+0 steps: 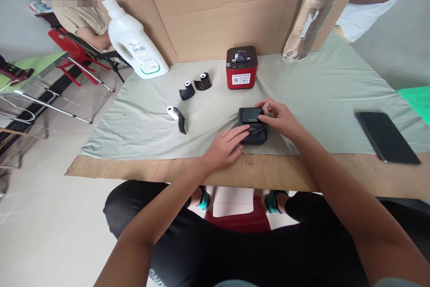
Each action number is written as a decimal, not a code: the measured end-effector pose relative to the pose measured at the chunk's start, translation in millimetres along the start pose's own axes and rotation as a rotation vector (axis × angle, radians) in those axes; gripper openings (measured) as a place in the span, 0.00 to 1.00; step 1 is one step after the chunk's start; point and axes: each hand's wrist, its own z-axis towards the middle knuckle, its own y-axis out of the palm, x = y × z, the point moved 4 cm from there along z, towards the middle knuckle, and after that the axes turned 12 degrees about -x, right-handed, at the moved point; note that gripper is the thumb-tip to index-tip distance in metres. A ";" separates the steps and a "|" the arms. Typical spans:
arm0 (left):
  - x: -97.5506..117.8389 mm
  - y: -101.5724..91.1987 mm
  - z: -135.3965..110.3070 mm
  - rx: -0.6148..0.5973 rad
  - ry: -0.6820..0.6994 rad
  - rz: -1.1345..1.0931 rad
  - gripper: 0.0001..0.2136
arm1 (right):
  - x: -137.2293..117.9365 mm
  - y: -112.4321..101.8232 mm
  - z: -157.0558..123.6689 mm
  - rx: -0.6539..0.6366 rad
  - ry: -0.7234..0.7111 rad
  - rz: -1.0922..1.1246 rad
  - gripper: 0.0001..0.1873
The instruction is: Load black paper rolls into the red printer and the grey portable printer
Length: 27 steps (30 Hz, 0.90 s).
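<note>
A small black portable printer (254,138) lies near the front edge of the cloth, a strip of dark paper (257,127) across its front. My left hand (225,147) grips its left side, fingertips on the strip and thumb lower down. On the right, my right hand (278,117) pinches the dark glossy upper part (251,114) at its corner, thumb in front and fingers behind. Beyond stands a red printer (241,68) with a dark top. To the left lie a white paper roll (172,112) with a dark tail and two dark-coated rolls, one a paper roll (203,82).
A white detergent bottle (136,47) stands at the back left before a cardboard partition (215,14). A phone (386,137) lies at right, and a clear plastic-wrapped item (311,20) leans at the back. Two other people sit or stand beyond the table. The wooden edge (161,168) shows in front.
</note>
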 end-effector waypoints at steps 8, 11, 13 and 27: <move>-5.1 -6.6 4.0 -0.066 -0.226 -0.165 0.04 | 9.8 6.9 4.1 -0.004 0.117 0.143 0.26; -6.6 -7.1 4.8 -0.091 -0.268 -0.204 0.03 | 8.6 6.3 3.2 0.011 0.122 0.144 0.26; -6.9 -6.9 5.0 -0.092 -0.279 -0.204 0.04 | 8.7 6.1 3.0 0.020 0.125 0.147 0.26; -7.0 0.2 2.5 -0.122 -0.332 -0.022 0.04 | 6.1 6.9 2.9 -0.032 0.177 0.174 0.26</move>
